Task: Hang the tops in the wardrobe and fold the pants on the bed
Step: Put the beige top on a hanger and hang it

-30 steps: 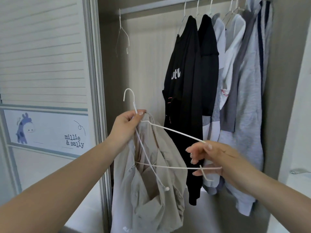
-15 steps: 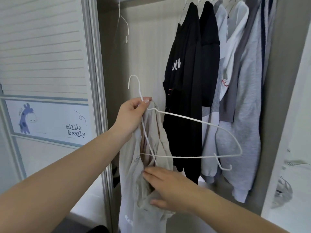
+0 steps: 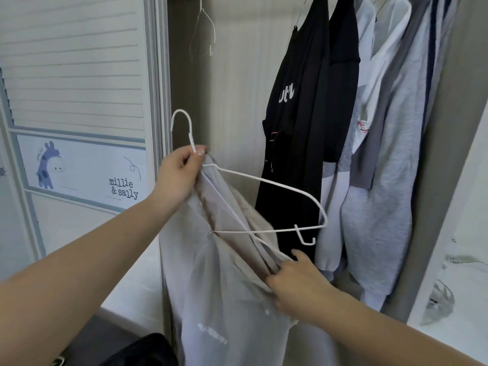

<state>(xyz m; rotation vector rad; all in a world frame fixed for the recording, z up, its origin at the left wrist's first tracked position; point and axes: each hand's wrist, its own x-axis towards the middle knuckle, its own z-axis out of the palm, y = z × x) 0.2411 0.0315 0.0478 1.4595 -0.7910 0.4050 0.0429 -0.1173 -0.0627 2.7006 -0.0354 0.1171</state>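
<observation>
My left hand (image 3: 179, 175) grips the neck of a white wire hanger (image 3: 277, 186) together with the collar of a beige top (image 3: 227, 286), in front of the open wardrobe. The top hangs down below the hanger, with the hanger's left arm running into its opening. Lower right, my right hand (image 3: 295, 283) pinches the edge of the beige fabric at that arm's end. The hanger's right arm and small hook stick out bare toward the hung clothes.
Two black tops (image 3: 306, 128) and several white and grey tops (image 3: 380, 180) hang at the wardrobe's right. An empty wire hanger (image 3: 203, 30) hangs top left inside. A white sliding door (image 3: 79, 101) with a giraffe picture stands left. A dark item (image 3: 142, 350) lies low.
My right hand left the hanger's right end, dropped to the beige top and now pulls its edge out to the lower right. The hanger has tilted, and my view moved closer and lower.
</observation>
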